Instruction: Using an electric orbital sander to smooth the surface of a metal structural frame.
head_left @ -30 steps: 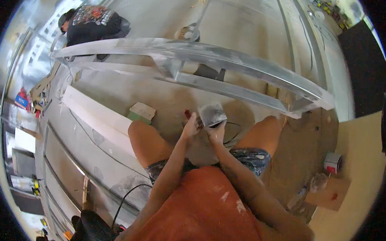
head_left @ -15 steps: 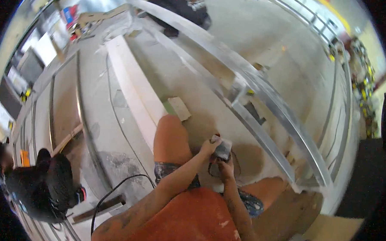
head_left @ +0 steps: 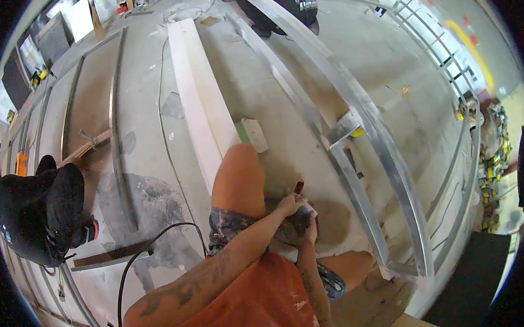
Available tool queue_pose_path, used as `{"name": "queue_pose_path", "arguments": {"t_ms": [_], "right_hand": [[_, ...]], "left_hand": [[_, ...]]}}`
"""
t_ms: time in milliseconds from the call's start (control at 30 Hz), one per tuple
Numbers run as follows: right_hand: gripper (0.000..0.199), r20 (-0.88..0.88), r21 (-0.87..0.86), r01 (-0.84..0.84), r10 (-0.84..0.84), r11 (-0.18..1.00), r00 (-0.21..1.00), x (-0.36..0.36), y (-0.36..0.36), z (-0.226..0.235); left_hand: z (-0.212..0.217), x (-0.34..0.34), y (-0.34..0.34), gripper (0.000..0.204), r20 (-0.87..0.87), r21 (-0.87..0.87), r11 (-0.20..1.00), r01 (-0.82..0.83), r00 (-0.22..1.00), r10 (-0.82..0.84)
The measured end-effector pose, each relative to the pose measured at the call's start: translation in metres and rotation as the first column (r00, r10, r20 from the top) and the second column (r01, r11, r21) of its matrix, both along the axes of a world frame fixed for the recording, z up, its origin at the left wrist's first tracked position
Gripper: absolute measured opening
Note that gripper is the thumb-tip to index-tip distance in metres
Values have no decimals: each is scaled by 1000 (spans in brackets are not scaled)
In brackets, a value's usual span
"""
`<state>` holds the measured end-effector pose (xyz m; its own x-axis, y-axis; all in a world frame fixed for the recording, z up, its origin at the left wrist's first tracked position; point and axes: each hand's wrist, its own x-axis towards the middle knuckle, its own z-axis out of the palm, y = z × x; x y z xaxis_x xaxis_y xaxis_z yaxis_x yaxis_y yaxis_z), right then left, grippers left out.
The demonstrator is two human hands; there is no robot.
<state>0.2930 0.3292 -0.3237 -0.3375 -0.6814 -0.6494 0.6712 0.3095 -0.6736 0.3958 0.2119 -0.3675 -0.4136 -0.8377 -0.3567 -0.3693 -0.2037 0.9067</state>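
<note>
My left hand [head_left: 289, 205] and my right hand [head_left: 310, 229] meet between my bent knees, low over the floor. Both are closed around a dark, rounded, hand-sized tool [head_left: 299, 219], whose exact kind I cannot make out. A reddish-brown stub [head_left: 299, 187] sticks up just beyond my left fingers. My fingers and the shadow hide much of the tool. Beyond my left knee lies a long white beam [head_left: 196, 93], with a small pale block [head_left: 254, 135] beside it. To the right of my hands runs a silver metal frame [head_left: 366, 118] with two long rails.
A person in dark clothes [head_left: 35, 209] crouches at the left, and another [head_left: 283, 9] at the far end of the frame. A black cable [head_left: 153, 243] loops by my left side. Metal bars [head_left: 116, 128] lie at the left. A dark panel [head_left: 467, 283] stands at the right.
The view has shifted, so the far floor sits higher in it. In my hands the tool has turned: its pale grey face showed before, and now its dark side and the reddish stub show.
</note>
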Motion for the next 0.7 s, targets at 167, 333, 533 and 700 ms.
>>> {"name": "queue_pose_path", "arguments": {"t_ms": [167, 333, 533, 700], "right_hand": [[70, -498, 107, -77, 120, 991, 859, -17, 6, -20], [77, -462, 222, -52, 152, 974, 874, 18, -7, 9], [84, -323, 218, 82, -7, 973, 947, -22, -9, -19], [85, -433, 238, -99, 196, 966, 880, 31, -34, 5]], "left_hand": [[28, -10, 15, 65, 54, 53, 999, -4, 999, 1], [33, 12, 12, 68, 146, 85, 996, -32, 989, 20], [52, -16, 12, 60, 94, 82, 997, 9, 995, -16], [-13, 23, 3, 65, 142, -67, 997, -40, 989, 49]]}}
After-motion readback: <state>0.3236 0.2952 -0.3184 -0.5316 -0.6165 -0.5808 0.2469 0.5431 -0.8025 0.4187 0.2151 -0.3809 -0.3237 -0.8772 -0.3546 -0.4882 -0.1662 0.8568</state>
